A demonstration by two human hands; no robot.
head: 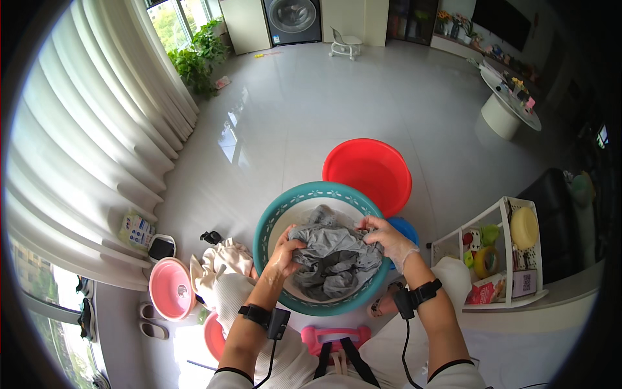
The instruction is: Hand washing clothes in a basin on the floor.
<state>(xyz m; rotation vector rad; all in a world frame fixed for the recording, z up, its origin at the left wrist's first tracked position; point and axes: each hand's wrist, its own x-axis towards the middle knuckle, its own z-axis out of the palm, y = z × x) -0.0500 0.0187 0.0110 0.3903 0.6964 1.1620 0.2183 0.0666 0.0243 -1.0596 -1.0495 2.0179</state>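
Wet grey cloth (335, 253), perhaps a garment, lies bunched in a teal-rimmed basin (273, 214) with a white inside. Its upper part is stretched between my two hands. My left hand (285, 250) grips the cloth at the left, with suds on the wrist. At the right, my right hand (386, 238) pinches the other side, and foam coats that wrist. Cloudy, sudsy water shows beyond the cloth. The lower folds hide most of the basin's bottom.
A red basin (367, 172) stands just beyond, with a blue basin (404, 231) partly hidden at the right. Pink basin (171, 289) and cream cloth (228, 257) are on the left. A white shelf cart (505, 253) stands right. A pink stool (335, 335) shows between my legs.
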